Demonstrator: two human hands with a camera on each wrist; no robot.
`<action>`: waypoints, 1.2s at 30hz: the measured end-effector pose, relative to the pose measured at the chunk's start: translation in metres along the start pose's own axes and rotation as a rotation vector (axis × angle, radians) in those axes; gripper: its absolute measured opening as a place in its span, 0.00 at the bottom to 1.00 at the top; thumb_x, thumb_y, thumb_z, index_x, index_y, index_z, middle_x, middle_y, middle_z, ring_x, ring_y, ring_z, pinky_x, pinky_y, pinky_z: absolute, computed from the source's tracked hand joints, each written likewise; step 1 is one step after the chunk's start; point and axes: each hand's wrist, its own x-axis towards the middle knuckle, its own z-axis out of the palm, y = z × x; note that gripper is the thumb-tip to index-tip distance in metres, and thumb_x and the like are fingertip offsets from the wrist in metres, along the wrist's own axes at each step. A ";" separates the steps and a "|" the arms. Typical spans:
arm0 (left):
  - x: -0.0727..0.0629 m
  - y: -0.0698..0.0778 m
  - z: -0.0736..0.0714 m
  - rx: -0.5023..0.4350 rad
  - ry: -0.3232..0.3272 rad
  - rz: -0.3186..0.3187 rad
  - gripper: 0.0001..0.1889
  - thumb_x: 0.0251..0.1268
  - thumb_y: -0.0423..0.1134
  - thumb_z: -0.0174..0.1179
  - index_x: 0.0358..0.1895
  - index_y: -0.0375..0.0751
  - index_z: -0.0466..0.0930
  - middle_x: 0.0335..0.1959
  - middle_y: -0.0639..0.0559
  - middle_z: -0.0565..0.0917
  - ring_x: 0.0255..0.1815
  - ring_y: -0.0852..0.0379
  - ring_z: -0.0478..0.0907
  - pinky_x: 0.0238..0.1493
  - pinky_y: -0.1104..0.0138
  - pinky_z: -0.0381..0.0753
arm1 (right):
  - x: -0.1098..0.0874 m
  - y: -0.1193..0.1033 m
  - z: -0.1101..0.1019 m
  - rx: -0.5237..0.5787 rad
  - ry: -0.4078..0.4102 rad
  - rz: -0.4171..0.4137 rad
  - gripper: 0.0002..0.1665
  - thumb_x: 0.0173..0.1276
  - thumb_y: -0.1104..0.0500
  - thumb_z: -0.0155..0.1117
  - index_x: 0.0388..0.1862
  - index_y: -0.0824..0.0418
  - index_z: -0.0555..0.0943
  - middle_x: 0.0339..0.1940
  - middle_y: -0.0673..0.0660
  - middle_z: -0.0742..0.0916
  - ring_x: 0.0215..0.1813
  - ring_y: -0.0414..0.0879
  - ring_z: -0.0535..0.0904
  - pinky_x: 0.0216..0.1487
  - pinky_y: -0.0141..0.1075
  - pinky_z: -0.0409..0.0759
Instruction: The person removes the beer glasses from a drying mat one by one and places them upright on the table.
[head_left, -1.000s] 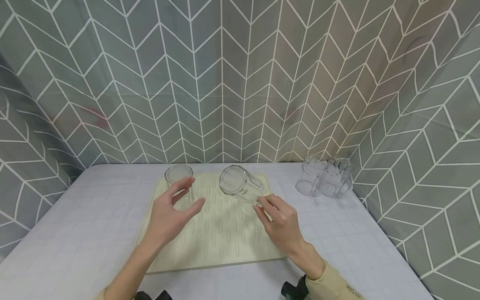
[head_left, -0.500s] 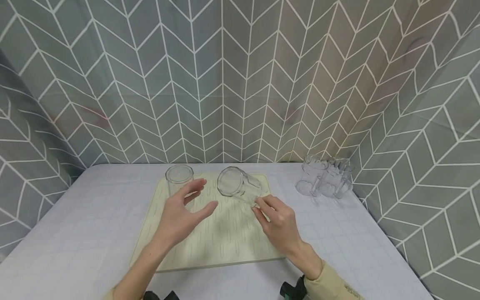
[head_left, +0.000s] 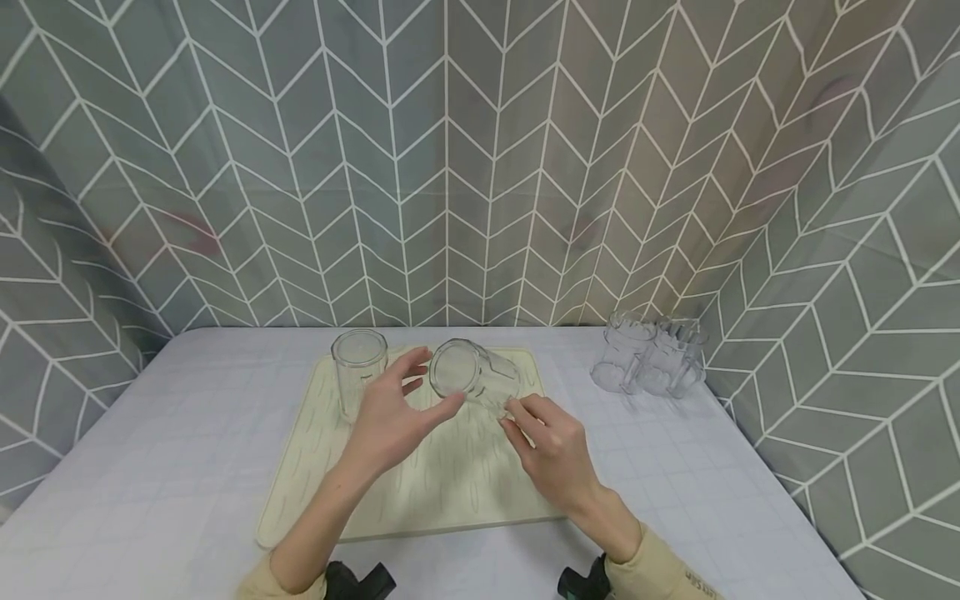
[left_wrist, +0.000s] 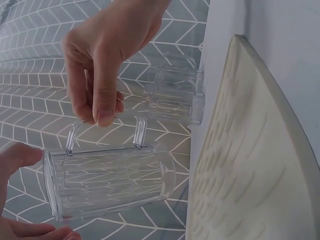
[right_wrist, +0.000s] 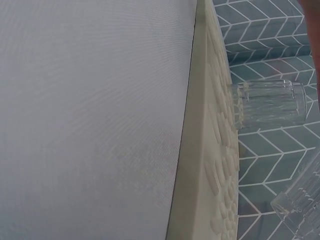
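A clear glass mug (head_left: 480,375) is held tilted above the pale mat (head_left: 442,500). My right hand (head_left: 555,454) pinches its handle, which the left wrist view shows clearly on the mug (left_wrist: 107,180). My left hand (head_left: 397,421) has its thumb and fingers spread on either side of the mug's left end. One fingertip is at or very near the edge; firm contact cannot be told. Another clear glass (head_left: 358,379) stands at the mat's back left, partly behind my left hand. In the right wrist view that standing glass (right_wrist: 267,102) appears sideways.
Several clear glass mugs (head_left: 651,354) stand close together at the table's back right. A white cloth (head_left: 150,442) covers the table around the mat. Patterned curtains (head_left: 465,167) close in the back and both sides.
My left hand has moved right, away from the standing glass and up to the held mug. The right hand has brought the mug slightly left and down, keeping its pinch on the handle.
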 end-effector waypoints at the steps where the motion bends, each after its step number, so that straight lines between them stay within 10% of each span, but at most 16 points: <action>1: 0.001 0.000 0.001 0.004 0.001 -0.002 0.43 0.55 0.51 0.74 0.72 0.42 0.66 0.67 0.49 0.76 0.66 0.46 0.76 0.65 0.55 0.80 | 0.000 0.000 0.000 0.000 -0.002 -0.002 0.14 0.49 0.73 0.77 0.35 0.66 0.86 0.30 0.53 0.83 0.29 0.43 0.79 0.28 0.30 0.80; 36: 0.004 0.001 0.015 0.157 0.123 0.105 0.39 0.51 0.54 0.74 0.66 0.41 0.75 0.55 0.46 0.82 0.52 0.48 0.82 0.51 0.55 0.85 | -0.003 -0.001 0.003 -0.020 -0.032 -0.043 0.16 0.47 0.74 0.77 0.36 0.65 0.85 0.31 0.53 0.83 0.33 0.45 0.82 0.34 0.33 0.85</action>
